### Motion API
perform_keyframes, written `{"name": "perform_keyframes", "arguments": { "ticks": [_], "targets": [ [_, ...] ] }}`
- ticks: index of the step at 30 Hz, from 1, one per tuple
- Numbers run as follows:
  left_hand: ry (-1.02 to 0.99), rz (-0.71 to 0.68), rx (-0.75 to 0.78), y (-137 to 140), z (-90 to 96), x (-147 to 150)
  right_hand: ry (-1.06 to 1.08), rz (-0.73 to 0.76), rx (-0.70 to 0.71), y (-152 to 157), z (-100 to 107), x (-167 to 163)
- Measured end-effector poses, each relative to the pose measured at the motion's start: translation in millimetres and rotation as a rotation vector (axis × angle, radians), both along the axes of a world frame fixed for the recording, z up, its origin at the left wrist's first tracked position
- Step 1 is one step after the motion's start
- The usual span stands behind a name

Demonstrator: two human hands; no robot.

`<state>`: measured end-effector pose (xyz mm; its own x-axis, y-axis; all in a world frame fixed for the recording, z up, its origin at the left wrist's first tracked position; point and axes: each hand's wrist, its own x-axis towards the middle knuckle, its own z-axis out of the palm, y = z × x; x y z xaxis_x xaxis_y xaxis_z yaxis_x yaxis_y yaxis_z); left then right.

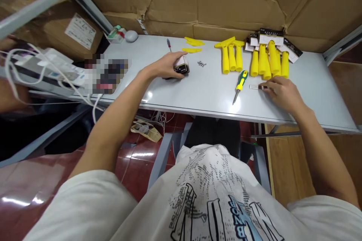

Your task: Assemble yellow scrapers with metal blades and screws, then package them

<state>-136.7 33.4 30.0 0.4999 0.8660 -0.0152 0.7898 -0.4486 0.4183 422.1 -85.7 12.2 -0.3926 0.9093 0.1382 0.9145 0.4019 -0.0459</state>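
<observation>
My left hand (169, 65) is wrapped round a stack of small black-and-white packets (182, 66) on the table, thumb on the near side and fingers over the top. My right hand (283, 91) rests low on the table at the right, its fingers curled in and closed on the end of a short, flat metal strip (253, 87). The fingers partly cover a darker section of it. A green-and-yellow screwdriver (241, 86) lies left of that strip. Behind are yellow T-shaped handles (232, 55) and several yellow tubular handles (266, 62).
Black-and-white cards (271, 37) lie behind the tubular handles. Flat yellow pieces (193, 45), small dark screws (201, 63) and a thin screwdriver (169, 43) lie mid-table. A mouse (131, 36) sits back left. White cables (93, 101) hang at left; cardboard (220, 3) walls the back.
</observation>
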Motion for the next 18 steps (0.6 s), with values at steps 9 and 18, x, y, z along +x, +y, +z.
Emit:
{"name": "perform_keyframes", "arguments": {
  "ticks": [9, 18],
  "targets": [
    [0.191, -0.189, -0.144, 23.3, 20.3, 18.8, -0.003, -0.157, -0.092, -12.5, 9.6, 2.2],
    [0.284, -0.185, -0.125, 23.2, 21.9, -0.2, -0.046, -0.242, -0.202, -26.6, 28.4, 0.3]
  ]
}}
